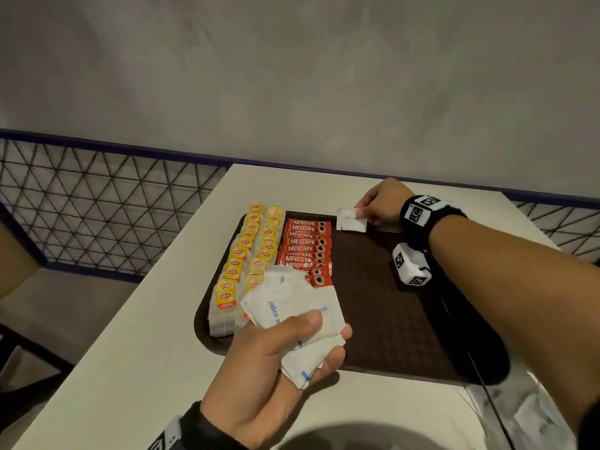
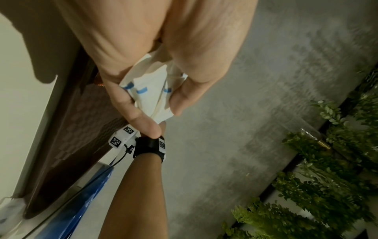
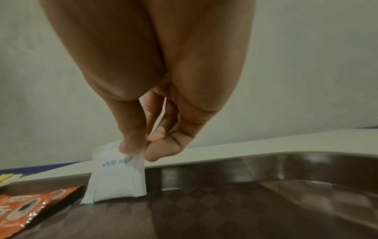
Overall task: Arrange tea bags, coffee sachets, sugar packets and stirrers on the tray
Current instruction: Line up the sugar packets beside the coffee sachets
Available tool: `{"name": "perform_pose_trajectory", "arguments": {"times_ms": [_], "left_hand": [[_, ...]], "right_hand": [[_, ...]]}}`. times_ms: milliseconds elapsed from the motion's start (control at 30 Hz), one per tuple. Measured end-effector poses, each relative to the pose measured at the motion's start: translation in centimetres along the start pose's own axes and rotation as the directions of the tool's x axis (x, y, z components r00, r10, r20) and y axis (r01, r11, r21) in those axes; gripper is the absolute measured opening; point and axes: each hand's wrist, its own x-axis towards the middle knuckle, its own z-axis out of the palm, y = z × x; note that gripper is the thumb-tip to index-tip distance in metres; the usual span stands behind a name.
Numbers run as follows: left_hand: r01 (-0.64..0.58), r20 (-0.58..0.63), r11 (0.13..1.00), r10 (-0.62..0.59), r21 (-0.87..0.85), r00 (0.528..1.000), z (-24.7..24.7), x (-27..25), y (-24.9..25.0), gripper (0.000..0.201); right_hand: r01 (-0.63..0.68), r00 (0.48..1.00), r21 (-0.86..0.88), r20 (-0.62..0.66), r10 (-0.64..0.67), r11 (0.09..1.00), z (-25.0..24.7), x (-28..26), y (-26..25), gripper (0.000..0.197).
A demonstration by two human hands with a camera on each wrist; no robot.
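A dark brown tray (image 1: 389, 313) lies on the white table (image 1: 136, 368). Two rows of yellow tea bags (image 1: 246, 251) fill its left side, with a column of red coffee sachets (image 1: 305, 248) beside them. My left hand (image 1: 276, 358) grips a bunch of white sugar packets (image 1: 292, 306) over the tray's near left part; the same bunch (image 2: 149, 93) shows in the left wrist view. My right hand (image 1: 376, 206) pinches one sugar packet (image 1: 350, 219) by its top edge at the tray's far edge. That packet (image 3: 118, 177) stands upright with its bottom on the tray floor (image 3: 225, 210), next to a red sachet (image 3: 26, 208).
A clear plastic bag (image 1: 526, 414) lies on the table at the near right corner. A wire mesh railing (image 1: 97, 203) runs behind the table's left side, and a grey wall stands beyond. Green plants (image 2: 327, 194) show in the left wrist view.
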Motion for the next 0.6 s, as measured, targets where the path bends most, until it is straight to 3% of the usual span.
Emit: {"name": "perform_pose_trajectory", "arguments": {"times_ms": [333,600], "left_hand": [[0.003,0.020,0.999,-0.004,0.036,1.000,0.1,0.1,0.1,0.058],[0.009,-0.006,1.000,-0.009,-0.008,1.000,0.2,0.1,0.1,0.062]], "right_hand": [[-0.011,0.999,-0.194,0.043,0.019,0.981,1.5,2.0,-1.2,0.022],[-0.022,0.997,-0.210,0.061,0.035,0.978,0.9,2.0,-1.4,0.018]]}}
